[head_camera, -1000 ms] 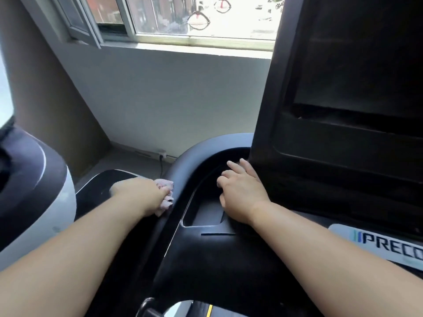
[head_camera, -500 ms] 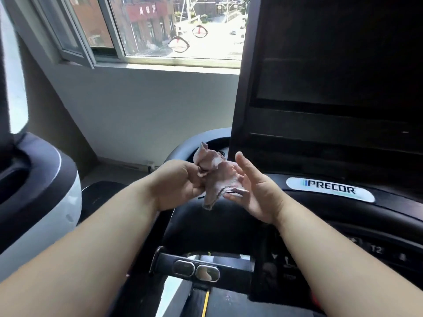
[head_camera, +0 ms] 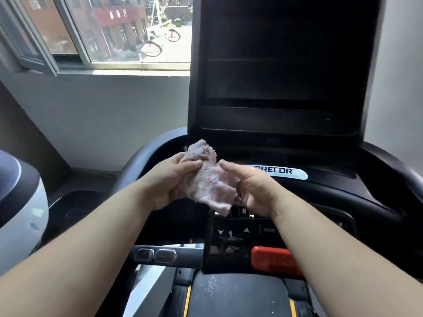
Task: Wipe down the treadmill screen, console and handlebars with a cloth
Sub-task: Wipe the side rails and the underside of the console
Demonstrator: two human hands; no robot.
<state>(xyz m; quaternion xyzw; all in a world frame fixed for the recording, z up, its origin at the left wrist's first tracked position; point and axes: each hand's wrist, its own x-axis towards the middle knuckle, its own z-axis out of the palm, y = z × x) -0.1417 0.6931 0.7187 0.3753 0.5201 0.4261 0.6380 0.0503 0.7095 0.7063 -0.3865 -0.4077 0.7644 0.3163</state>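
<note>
The left hand [head_camera: 169, 181] pinches the pink cloth [head_camera: 206, 181] near its top and the right hand [head_camera: 256, 193] grasps its lower side, in the air before the console [head_camera: 343, 195]. Behind them a badge [head_camera: 286, 172] reads "PRECOR", its first letter partly hidden. The keypad [head_camera: 233, 236] below shows "8" and "STOP".

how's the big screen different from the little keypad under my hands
The screen is large and stands upright at the top, while the keypad is small and sits low. The screen is dark and blank, but the keypad shows pale arrows, a digit and STOP. Nothing covers the screen, whereas the keypad's top edge is hidden behind the cloth and the right hand. Both are black.
</note>
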